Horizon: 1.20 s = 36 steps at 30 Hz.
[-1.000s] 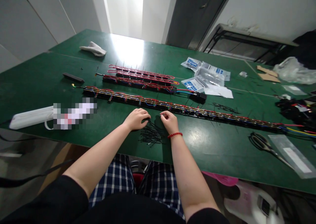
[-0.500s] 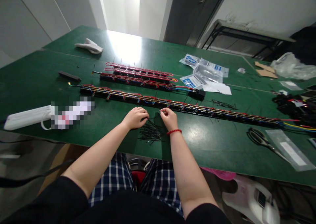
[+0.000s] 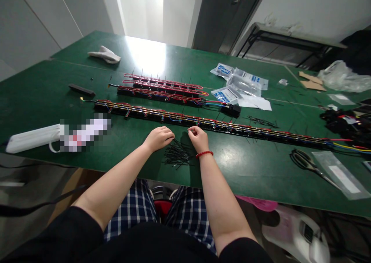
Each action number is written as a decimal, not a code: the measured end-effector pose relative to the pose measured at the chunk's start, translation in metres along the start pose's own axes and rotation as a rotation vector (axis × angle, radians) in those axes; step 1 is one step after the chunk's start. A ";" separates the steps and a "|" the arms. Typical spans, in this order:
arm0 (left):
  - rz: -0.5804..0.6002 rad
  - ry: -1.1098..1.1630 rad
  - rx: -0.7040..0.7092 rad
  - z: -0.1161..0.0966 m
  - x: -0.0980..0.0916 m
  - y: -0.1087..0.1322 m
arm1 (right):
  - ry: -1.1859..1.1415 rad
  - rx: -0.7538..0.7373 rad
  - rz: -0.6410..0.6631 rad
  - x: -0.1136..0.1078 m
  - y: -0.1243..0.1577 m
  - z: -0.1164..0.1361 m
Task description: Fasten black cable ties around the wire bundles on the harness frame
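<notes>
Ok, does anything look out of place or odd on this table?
A pixelated patch on the left of the green table looks unnatural, hiding what's there. Otherwise nothing stands out; thin black strips lie heaped near the left hand.

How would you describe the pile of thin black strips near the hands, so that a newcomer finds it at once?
On the green table, find the long wired bar running across it. On the bar's near side, between the left hand and the right hand, lies a loose pile of thin black strips. It is denser than the similar bunch beyond the bar.
</notes>
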<state>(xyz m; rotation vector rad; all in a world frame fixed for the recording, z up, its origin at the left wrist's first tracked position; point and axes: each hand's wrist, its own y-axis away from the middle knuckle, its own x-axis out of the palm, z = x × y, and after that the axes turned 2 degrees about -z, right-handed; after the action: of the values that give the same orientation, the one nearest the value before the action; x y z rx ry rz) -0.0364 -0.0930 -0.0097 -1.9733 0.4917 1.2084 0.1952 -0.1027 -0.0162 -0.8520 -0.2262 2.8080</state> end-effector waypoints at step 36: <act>-0.078 0.037 -0.169 0.003 0.004 -0.001 | -0.025 0.005 -0.005 -0.003 0.001 0.005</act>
<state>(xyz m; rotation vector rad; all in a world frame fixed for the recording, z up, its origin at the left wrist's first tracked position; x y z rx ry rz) -0.0359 -0.0898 -0.0137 -2.1401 0.3364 1.2004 0.1946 -0.1047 -0.0112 -0.8146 -0.2239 2.8150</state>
